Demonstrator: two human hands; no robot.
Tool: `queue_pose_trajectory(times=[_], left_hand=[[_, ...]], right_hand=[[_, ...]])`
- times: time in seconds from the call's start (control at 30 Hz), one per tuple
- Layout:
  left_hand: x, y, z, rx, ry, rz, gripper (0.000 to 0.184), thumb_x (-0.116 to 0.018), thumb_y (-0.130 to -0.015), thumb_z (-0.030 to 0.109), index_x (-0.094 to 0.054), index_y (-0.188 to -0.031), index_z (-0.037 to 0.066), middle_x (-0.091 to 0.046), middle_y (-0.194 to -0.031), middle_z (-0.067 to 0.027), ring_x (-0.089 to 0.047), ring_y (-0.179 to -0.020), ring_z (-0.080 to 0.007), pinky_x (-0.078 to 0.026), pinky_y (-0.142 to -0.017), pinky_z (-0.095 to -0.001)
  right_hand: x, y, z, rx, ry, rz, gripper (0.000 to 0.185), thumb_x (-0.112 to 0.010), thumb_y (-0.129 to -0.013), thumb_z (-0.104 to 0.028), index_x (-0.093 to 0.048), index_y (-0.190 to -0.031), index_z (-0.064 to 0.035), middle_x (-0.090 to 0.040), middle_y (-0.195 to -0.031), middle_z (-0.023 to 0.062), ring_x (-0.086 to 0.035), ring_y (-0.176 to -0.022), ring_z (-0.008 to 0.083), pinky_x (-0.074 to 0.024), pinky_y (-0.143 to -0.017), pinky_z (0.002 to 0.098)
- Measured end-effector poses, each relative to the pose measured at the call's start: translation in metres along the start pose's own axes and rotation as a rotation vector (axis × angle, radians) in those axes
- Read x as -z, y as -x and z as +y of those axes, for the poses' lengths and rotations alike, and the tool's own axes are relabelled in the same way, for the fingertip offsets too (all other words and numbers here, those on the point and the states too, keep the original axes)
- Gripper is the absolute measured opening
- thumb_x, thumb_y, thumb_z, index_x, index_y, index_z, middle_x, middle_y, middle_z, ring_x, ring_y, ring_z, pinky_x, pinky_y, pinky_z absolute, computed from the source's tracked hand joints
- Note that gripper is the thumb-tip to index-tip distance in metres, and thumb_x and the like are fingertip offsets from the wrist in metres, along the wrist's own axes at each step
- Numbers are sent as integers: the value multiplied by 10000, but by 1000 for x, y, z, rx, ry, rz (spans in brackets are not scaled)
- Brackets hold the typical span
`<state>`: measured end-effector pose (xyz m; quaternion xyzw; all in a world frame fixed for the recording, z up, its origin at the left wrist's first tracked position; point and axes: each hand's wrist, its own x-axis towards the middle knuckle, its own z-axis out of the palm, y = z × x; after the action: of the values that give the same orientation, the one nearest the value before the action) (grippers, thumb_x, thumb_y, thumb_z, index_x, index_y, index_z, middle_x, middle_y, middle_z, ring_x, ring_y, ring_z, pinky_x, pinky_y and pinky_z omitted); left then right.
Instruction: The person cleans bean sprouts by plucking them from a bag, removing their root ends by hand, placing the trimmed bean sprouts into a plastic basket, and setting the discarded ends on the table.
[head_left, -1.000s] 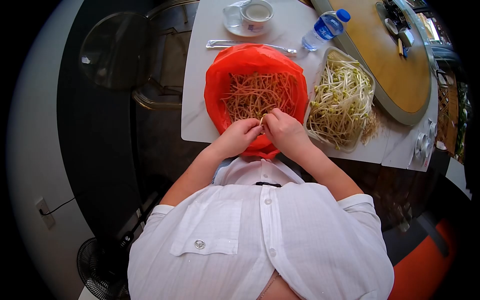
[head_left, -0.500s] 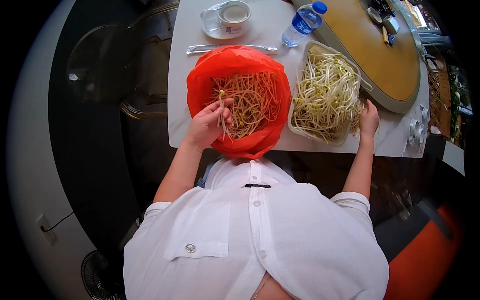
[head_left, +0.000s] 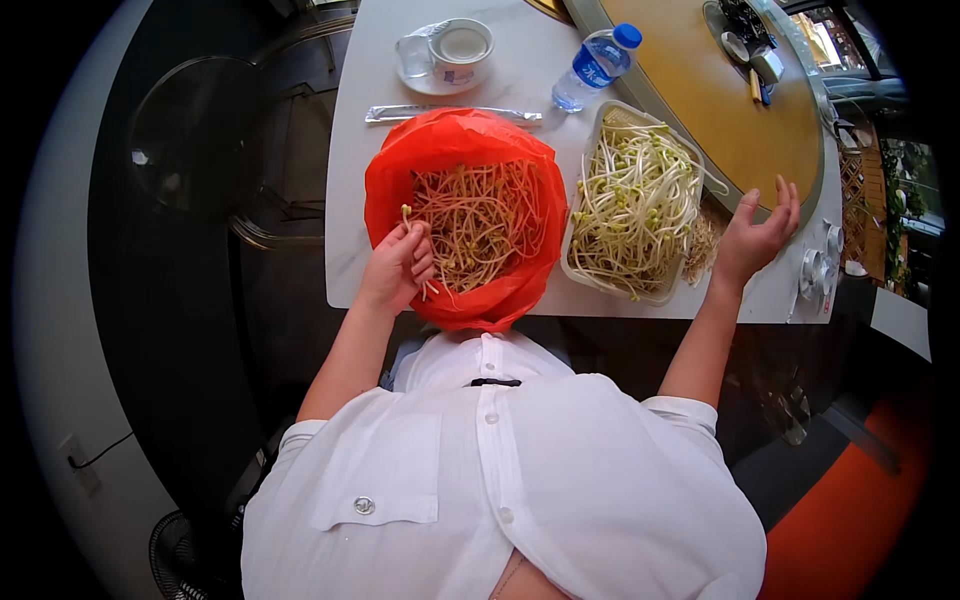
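Note:
My left hand (head_left: pixel 398 268) is closed around a few bean sprouts (head_left: pixel 406 213), over the left rim of a red plastic bag (head_left: pixel 385 165). Brownish bean sprouts (head_left: pixel 480 215) fill the bag's open mouth. To its right, paler bean sprouts (head_left: pixel 635 205) are heaped in a light plastic basket (head_left: pixel 572 262). A small pile of thin trimmings (head_left: pixel 706 245) lies against the basket's right side. Just beyond that pile, my right hand (head_left: pixel 757 235) is raised with fingers apart and nothing in it.
At the back of the white table (head_left: pixel 345 215) are a wrapped bowl set (head_left: pixel 460 50), wrapped chopsticks (head_left: pixel 452 115) and a water bottle (head_left: pixel 597 68). A raised round turntable (head_left: pixel 720 110) takes up the far right. Small shiny items (head_left: pixel 815 272) lie near the right edge.
My right hand has lifted away from the trimmings beside the basket, and its fingers have spread. My left hand has shifted slightly toward the bag's left rim, still holding sprouts. The view has shifted slightly.

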<state>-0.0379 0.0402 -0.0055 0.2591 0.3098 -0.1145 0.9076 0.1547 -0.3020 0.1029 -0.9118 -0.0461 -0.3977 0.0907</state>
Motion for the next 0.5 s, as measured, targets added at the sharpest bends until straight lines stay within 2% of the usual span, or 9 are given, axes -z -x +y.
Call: queue_pose_trajectory(times=[0.07,0.13,0.2,0.27,0.3,0.37,0.4,0.43,0.5], left_hand=[[4,5,3,-16,21,19,125,-448,-928,181,-510,-956,76,-380,-623,31,-327,-488,-69,-283,-442,-210],[2,3,1,-42,51,15,142,-429,-936,189,-513,-951,75,-394,-626,22,-333,-490,-72,-285,-436,-212],[5,4,2,-61,53,-16,164,-407,-942,197,-513,-956,73,-409,-631,14,-338,-483,-78,-287,-430,-213],[8,9,3,-63,54,-20,167,-404,-943,197,-513,-957,71,-416,-634,12,-339,-479,-81,-287,-428,-214],[12,11,3,-63,44,-27,166,-405,-942,197,-514,-957,73,-422,-635,10,-338,-475,-82,-286,-425,-214],[16,13,0,-62,41,-43,165,-406,-941,197,-514,-957,74,-427,-637,9,-337,-472,-84,-284,-423,-215],[17,14,-1,-62,31,-24,162,-407,-940,195,-516,-955,76,-429,-636,8,-337,-470,-84,-283,-420,-216],[17,15,-1,-61,17,-3,160,-408,-940,193,-517,-953,78,-431,-636,8,-337,-468,-85,-281,-418,-216],[17,14,-1,-58,2,-10,155,-411,-938,191,-518,-953,80,-435,-637,8,-338,-466,-85,-280,-420,-215]], right_hand=[[13,-1,-51,36,-344,-112,258,-557,-810,-67,-556,-1067,-50,-520,-1137,133,-530,-1015,276,-430,-849,374],[14,11,-84,149,-374,-143,245,-542,-819,-55,-560,-1064,-48,-543,-1104,127,-559,-946,246,-450,-796,348],[9,8,-68,272,-370,-160,235,-528,-829,-42,-564,-1061,-46,-565,-1070,121,-589,-876,216,-470,-743,323],[-5,7,-29,-437,-488,-143,232,-510,-851,-50,-566,-1075,-34,-588,-1048,89,-599,-762,137,-470,-626,255],[-13,8,-4,-433,-477,-133,232,-510,-851,-50,-566,-1075,-34,-588,-1048,89,-599,-762,137,-470,-626,255],[-26,10,42,-899,-810,-296,244,-491,-864,-44,-563,-1096,-20,-595,-1046,61,-588,-711,90,-438,-547,194],[-27,12,49,-957,-890,-406,240,-507,-864,-51,-566,-1093,-8,-601,-1036,49,-589,-694,84,-443,-553,182],[-27,13,51,-956,-887,-401,240,-507,-864,-51,-566,-1093,-8,-601,-1036,49,-589,-694,84,-443,-553,182],[-29,17,52,-989,-1150,-592,225,-536,-857,-61,-583,-1071,-14,-624,-975,40,-591,-680,79,-453,-546,177]])
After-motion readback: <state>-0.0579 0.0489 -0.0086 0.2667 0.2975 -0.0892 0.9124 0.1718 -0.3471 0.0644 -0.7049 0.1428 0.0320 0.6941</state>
